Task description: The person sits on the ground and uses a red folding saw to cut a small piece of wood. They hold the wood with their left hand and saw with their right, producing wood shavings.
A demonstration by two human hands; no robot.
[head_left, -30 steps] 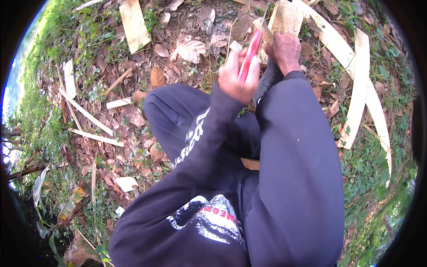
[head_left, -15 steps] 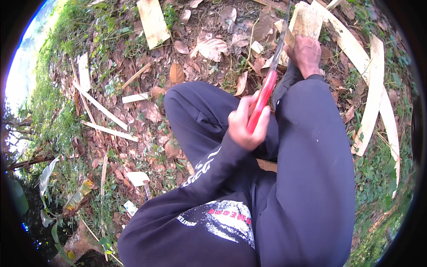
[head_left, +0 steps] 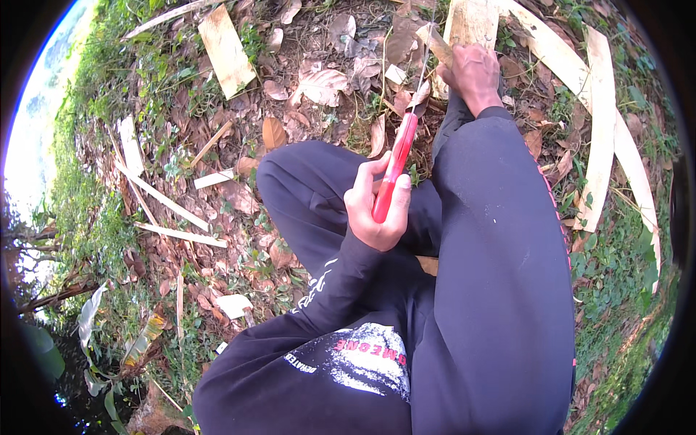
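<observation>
In my left hand [head_left: 378, 206] is the red handle of a long knife [head_left: 404, 148], with the fingers wrapped round it. Its thin blade points up and away, blurred toward the tip. Beyond my raised right knee, my right hand [head_left: 475, 76] is closed on a short wooden strip [head_left: 439, 48] that sticks out to its left. The blade runs close beside this strip; whether they touch I cannot tell. A wide pale board [head_left: 473, 22] lies right behind my right hand, its near part hidden by the hand.
Long pale wood strips [head_left: 599, 138] lie on the right. A flat board piece [head_left: 227, 52] sits at the far left, with several thin slats [head_left: 163, 194] nearer. Dry leaves [head_left: 320, 85] and weeds cover the ground. My bent legs [head_left: 500, 239] fill the middle.
My left hand and the knife have shifted left and slightly nearer, and the knife stands a little more upright. The view has turned slightly; my right hand keeps its hold.
</observation>
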